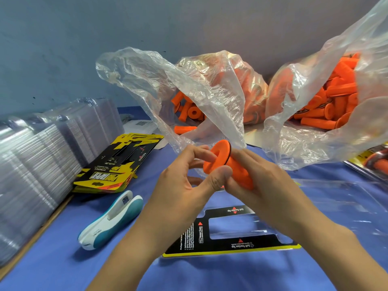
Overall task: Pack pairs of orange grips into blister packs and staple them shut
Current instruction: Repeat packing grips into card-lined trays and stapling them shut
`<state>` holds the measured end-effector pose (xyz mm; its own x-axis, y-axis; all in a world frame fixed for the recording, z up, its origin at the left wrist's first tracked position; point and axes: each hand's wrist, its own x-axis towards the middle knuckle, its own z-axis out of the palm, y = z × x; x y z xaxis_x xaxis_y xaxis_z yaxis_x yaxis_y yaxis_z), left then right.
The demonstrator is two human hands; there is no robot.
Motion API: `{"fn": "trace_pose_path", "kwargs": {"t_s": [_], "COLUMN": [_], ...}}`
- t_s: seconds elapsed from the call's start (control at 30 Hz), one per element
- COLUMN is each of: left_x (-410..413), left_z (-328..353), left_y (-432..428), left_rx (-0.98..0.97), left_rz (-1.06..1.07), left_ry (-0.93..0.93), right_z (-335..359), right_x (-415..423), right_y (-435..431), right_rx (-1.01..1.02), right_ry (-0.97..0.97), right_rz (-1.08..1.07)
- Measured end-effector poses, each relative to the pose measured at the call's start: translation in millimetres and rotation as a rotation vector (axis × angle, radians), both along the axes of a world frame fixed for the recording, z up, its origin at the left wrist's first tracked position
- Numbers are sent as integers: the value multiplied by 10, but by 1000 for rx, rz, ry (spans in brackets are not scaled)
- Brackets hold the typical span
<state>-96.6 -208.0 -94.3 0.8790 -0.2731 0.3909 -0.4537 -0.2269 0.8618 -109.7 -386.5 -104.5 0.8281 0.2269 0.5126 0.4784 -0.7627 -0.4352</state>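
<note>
My right grip [266, 185] is wrapping round the orange grips [218, 159], their long way pointing to 10 o'clock. My left grip [180, 181] is pinching the wide end. The open blister pack [228, 241] is lying at 6 o'clock.

— How's your light?
— Bright, even and coolish. Your stapler [111, 220] throws only a soft shadow on the tabletop [52, 269].
— Any glare?
— A white sheen on the plastic bags [210, 91] and the blister-shell stack [31, 156].
— Sharpness?
— Your edges bow and smear, but the centre is fairly crisp.
</note>
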Motion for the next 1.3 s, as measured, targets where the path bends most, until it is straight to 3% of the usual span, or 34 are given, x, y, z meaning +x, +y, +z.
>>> {"fn": "trace_pose_path", "kwargs": {"t_s": [0.13,0.23,0.37,0.53,0.63,0.77,0.87,1.03,1.3], "left_x": [-27,-51,-78,-19,124,271,279,253,266], "left_z": [2,-11,-44,-76,-98,-204,-313,-388,-402], "left_y": [-41,-90,-132,-61,75,144,84,-40,-63], "left_rx": [114,145,128,152,118,81,119,278,403], "left_rz": [169,238,341,422,432,403,363,393,403], "left_ry": [-100,-144,-143,-154,31,248,309,278,306], "right_z": [57,64,9,10,18,-127,-268,-345,-385], "right_x": [-12,33,67,59,53,66,50,-20,-46], "right_y": [-10,-37,-7,-5,-148,-376,-440,-397,-375], "right_rx": [-276,-347,-373,-334,-162,88,25,-23,-278], "right_ry": [-230,-374,-417,-294,-181,-140,-63,27,188], "right_rz": [-165,-202,-166,-102,-83,-240,-331,-297,-258]}}
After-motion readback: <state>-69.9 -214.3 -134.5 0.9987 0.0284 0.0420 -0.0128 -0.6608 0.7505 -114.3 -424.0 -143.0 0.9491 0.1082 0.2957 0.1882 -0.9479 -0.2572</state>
